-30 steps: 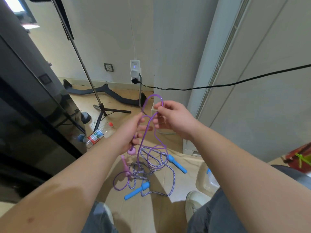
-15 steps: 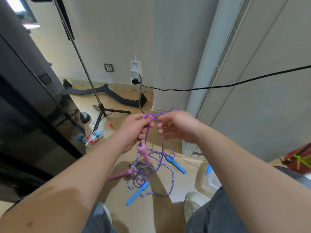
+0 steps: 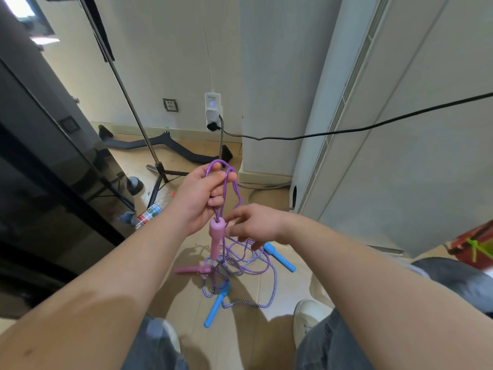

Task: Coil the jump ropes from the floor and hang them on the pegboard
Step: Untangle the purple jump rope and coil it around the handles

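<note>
We see a clear plastic bottle with a red and green label (image 3: pixel 152 211) lying on its side on the light wooden floor (image 3: pixel 240 332), near the feet of a silver metal tripod stand (image 3: pixel 138 121). Behind it lies a black curved floor base (image 3: pixel 170 148). On the wall sit a grey socket plate (image 3: pixel 170 104) and, beside it, a white plug-in adapter (image 3: pixel 212 106); a thin black cable (image 3: pixel 346 131) runs from it to the right. A dark glossy cabinet (image 3: pixel 40 156) fills the left.
</note>
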Tool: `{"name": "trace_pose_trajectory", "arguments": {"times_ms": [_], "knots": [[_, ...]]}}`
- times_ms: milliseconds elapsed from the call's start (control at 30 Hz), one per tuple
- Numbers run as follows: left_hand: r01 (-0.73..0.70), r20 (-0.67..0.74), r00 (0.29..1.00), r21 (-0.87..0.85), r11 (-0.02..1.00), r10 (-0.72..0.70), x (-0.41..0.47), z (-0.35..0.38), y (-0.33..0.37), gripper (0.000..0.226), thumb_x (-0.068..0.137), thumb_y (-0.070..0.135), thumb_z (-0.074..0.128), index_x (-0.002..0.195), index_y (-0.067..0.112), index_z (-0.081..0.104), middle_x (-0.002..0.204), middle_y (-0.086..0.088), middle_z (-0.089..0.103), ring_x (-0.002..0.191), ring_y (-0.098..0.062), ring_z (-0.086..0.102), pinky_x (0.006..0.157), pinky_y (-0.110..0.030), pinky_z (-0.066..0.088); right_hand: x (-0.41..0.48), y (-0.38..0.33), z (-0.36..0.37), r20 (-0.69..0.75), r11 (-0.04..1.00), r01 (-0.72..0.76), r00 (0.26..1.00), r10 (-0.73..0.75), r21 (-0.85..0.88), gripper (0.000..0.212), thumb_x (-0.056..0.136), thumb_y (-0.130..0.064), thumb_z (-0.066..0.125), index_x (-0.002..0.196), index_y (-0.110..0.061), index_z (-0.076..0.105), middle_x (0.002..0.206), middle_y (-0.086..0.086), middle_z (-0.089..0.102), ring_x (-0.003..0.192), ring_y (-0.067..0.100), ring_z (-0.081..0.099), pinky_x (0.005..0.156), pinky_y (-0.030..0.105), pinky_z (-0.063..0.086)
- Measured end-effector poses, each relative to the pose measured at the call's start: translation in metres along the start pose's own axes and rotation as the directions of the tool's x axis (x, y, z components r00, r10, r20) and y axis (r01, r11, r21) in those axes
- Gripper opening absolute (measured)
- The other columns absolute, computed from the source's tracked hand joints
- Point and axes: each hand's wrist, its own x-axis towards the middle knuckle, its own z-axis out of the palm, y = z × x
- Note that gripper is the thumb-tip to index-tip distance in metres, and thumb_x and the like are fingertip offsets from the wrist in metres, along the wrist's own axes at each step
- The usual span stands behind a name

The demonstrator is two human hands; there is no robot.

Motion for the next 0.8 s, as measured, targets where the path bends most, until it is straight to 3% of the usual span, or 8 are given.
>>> {"name": "trace_pose_trajectory", "arguments": {"times_ms": [100, 200, 267, 367, 533, 633, 700, 800], "knots": [[0.002, 0.009, 1.000, -0.016, 1.000, -0.002, 0.000, 0.000, 0.001, 0.017, 0.101, 0.002, 0.044, 0.094, 0.016, 0.049, 0.086, -0.012, 0.069, 0.045, -0.004, 0.030, 0.038, -0.014, 0.022, 0.002, 0.001, 0.002, -0.030, 1.000, 0.013, 0.999, -0.013, 0.000, 0.045, 0.096, -0.032, 0.061, 0.139, -0.029, 0.049, 0.123, 0.001, 0.059, 0.094, 0.019, 0.059, 0.071, 0.036, 0.060], [-0.011, -0.026, 1.000, 0.061, 0.998, 0.012, 0.002, 0.000, 0.000, 0.017, 0.101, 0.003, 0.044, 0.095, 0.018, 0.049, 0.087, -0.013, 0.072, 0.042, -0.004, 0.030, 0.036, -0.014, 0.022, 0.001, 0.002, -0.001, -0.010, 0.997, 0.052, 0.999, -0.053, -0.059, 0.007, 0.099, -0.026, 0.056, 0.099, -0.026, 0.063, 0.102, 0.000, 0.065, 0.091, 0.018, 0.061, 0.075, 0.043, 0.059], [-0.028, -0.066, 0.997, 0.160, 0.987, 0.039, 0.003, 0.000, -0.001, 0.016, 0.101, 0.004, 0.044, 0.097, 0.018, 0.048, 0.090, -0.011, 0.074, 0.043, -0.005, 0.029, 0.036, -0.015, 0.021, -0.001, 0.000, -0.004, -0.044, 0.996, 0.080, 0.996, -0.081, -0.024, 0.015, 0.100, -0.024, 0.054, 0.089, -0.020, 0.063, 0.100, 0.007, 0.069, 0.087, 0.018, 0.065, 0.076, 0.043, 0.059], [-0.002, -0.116, 0.993, 0.280, 0.960, 0.036, 0.005, -0.002, -0.001, 0.017, 0.099, 0.004, 0.042, 0.099, 0.020, 0.047, 0.093, -0.009, 0.076, 0.045, -0.007, 0.028, 0.039, -0.017, 0.019, 0.000, -0.009, -0.009, -0.222, 0.978, 0.159, 0.967, -0.127, 0.132, 0.019, 0.101, -0.022, 0.049, 0.095, -0.010, 0.062, 0.093, 0.009, 0.067, 0.078, 0.018, 0.067, 0.069, 0.040, 0.058], [0.211, -0.112, 0.977, 0.467, 0.859, -0.179, -0.002, 0.000, -0.014, 0.027, 0.094, -0.001, 0.036, 0.105, 0.019, 0.050, 0.075, -0.001, 0.067, 0.039, -0.005, 0.031, 0.039, -0.017, 0.015, -0.001, -0.020, -0.027, -0.551, 0.851, 0.385, 0.822, -0.141, 0.357, 0.021, 0.101, -0.021, 0.049, 0.090, -0.005, 0.059, 0.077, 0.011, 0.059, 0.065, 0.022, 0.061, 0.060, 0.043, 0.059], [0.225, -0.021, 0.959, 0.664, 0.714, -0.282, -0.005, -0.001, -0.026, 0.021, 0.092, 0.005, 0.052, 0.110, 0.016, 0.057, 0.084, -0.006, 0.070, 0.043, -0.006, 0.034, 0.038, -0.018, 0.021, -0.004, -0.021, -0.035, -0.630, 0.752, 0.472, 0.770, -0.097, 0.460, 0.020, 0.103, -0.016, 0.046, 0.092, -0.007, 0.060, 0.070, 0.010, 0.054, 0.060, 0.022, 0.056, 0.057, 0.036, 0.057], [0.184, -0.023, 0.967, 0.748, 0.638, -0.252, -0.002, -0.004, -0.032, 0.021, 0.084, 0.014, 0.067, 0.105, 0.016, 0.062, 0.085, -0.015, 0.068, 0.053, -0.011, 0.036, 0.043, -0.022, 0.026, -0.004, -0.020, -0.039, -0.653, 0.712, 0.497, 0.754, -0.071, 0.496, 0.020, 0.104, -0.016, 0.044, 0.093, -0.008, 0.060, 0.064, 0.007, 0.054, 0.057, 0.022, 0.056, 0.059, 0.038, 0.058], [0.108, -0.032, 0.992, 0.731, 0.674, -0.124, 0.002, -0.005, -0.032, 0.023, 0.083, 0.016, 0.066, 0.105, 0.015, 0.060, 0.092, -0.010, 0.076, 0.060, -0.014, 0.037, 0.047, -0.025, 0.029, -0.003, -0.018, -0.041, -0.585, 0.677, 0.428, 0.811, 0.004, 0.598, 0.024, 0.102, -0.012, 0.041, 0.088, -0.006, 0.059, 0.069, 0.011, 0.056, 0.057, 0.024, 0.055, 0.062, 0.040, 0.057]]}}
